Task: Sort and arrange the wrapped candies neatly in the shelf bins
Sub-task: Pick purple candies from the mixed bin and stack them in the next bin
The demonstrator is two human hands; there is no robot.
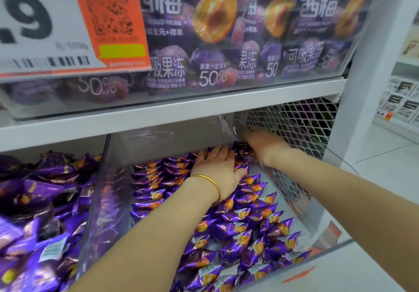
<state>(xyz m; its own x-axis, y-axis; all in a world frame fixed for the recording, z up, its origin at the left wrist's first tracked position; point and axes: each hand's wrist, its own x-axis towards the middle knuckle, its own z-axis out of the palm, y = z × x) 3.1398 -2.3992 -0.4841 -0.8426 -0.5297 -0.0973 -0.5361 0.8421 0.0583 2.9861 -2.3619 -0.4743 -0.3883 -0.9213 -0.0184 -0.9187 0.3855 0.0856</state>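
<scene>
So the left hand (217,169), the one with a thin gold bangle (212,182) on the wrist, lies flat with fingers straight on top of the small shiny purple wrapped candies (238,230) at the back of the clear plastic bin (104,196). It's pressing on them, not pinching anything. The right hand (264,146) is just beside it in the back right corner, right up against the white wire mesh side panel (294,121). Its fingertips are buried among the wrappers and blurry, so I honestly can't tell whether it's gripping any.

The candies are little pillow packs with crimped ends and an orange fruit picture on each. They sit in overlapping rows across the bin floor, way too many to count.

Two bins show on this level. The one on the left holds a loose heap of purple wrappers (40,201), all jumbled.

Above is a white metal shelf board (158,114) with big purple pouches (215,30) behind a clear front, at least three faces showing, printed with a halved plum. A white and orange price tag (56,24) with a QR code hangs at top left. Off to the right there's pale tiled floor (385,155) and another stocked shelf (403,101).
</scene>
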